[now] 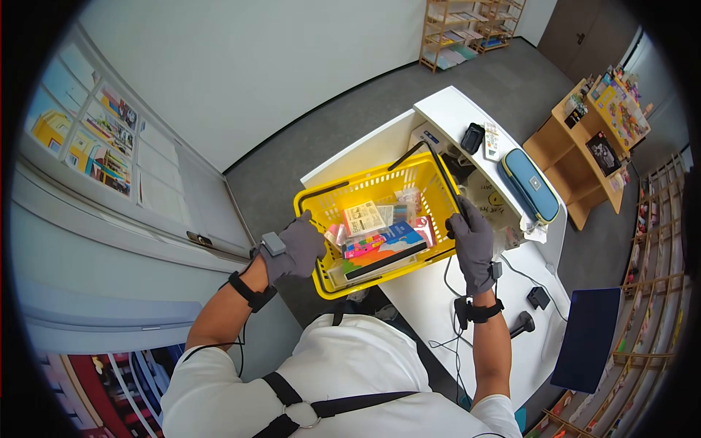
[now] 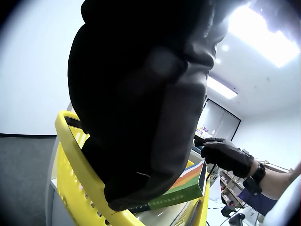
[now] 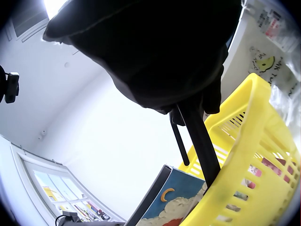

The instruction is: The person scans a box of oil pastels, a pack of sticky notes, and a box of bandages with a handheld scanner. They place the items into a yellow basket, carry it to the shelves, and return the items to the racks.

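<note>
The left hand [image 1: 296, 252], in a grey glove, grips the near left corner of the yellow basket [image 1: 369, 182], with the thumb over the rim. The right hand [image 1: 472, 241], also gloved, closes on the right rim, where a black handle [image 1: 438, 164] lies folded down. Whether the fingers hold the handle as well is hard to tell, because in both wrist views the dark glove covers most of the frame.

The basket is held in the air in front of the person's chest, at the near end of a white counter [image 1: 438, 306]. Inside it lie a colourful book [image 1: 380, 252] and some small packets, partly hidden one under another. Their print is too small to read.

Farther on the counter rests a blue pouch [image 1: 529, 186]. Beyond it stands a wooden shelf [image 1: 584, 146], cut off by the edge of the view.
</note>
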Demonstrator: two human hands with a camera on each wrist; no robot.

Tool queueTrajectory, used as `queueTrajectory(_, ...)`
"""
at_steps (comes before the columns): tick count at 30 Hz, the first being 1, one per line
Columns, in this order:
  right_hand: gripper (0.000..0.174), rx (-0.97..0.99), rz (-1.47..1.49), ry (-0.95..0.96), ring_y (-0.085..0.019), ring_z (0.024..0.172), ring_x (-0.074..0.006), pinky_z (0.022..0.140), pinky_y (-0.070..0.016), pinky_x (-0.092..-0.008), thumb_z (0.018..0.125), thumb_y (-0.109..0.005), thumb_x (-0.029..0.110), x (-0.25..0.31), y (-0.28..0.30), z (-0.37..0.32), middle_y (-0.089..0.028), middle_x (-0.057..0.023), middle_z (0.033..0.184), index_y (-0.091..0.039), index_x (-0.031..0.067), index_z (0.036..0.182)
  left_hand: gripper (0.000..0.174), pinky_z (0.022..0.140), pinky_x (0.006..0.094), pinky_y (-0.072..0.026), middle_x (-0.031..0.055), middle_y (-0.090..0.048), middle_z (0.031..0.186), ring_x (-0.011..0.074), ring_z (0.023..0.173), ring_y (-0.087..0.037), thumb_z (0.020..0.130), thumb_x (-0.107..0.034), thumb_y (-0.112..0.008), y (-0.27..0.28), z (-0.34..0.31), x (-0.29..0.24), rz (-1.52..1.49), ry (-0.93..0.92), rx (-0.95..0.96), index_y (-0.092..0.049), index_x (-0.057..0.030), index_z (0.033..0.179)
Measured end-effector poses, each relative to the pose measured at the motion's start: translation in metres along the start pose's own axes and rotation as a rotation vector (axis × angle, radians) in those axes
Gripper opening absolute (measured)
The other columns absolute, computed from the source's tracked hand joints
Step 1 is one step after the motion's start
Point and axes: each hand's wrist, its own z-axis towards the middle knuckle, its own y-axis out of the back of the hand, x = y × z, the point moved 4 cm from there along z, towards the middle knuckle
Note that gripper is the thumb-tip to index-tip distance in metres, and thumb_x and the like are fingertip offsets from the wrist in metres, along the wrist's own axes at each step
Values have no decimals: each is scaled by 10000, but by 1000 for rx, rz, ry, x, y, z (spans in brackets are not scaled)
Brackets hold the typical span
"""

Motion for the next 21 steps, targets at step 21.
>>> queueTrajectory(21,484,17,163,-96,-715,866,-133,793,-582,-260,1020,-662,113,4,-8,-1,-764,-102,1077,-603,-28,1480,216,1165,496,-449,114,-773,960,305,1039,-735,850,-203,-739,-46,12,8,111,-184,-44,-855,-198,1032)
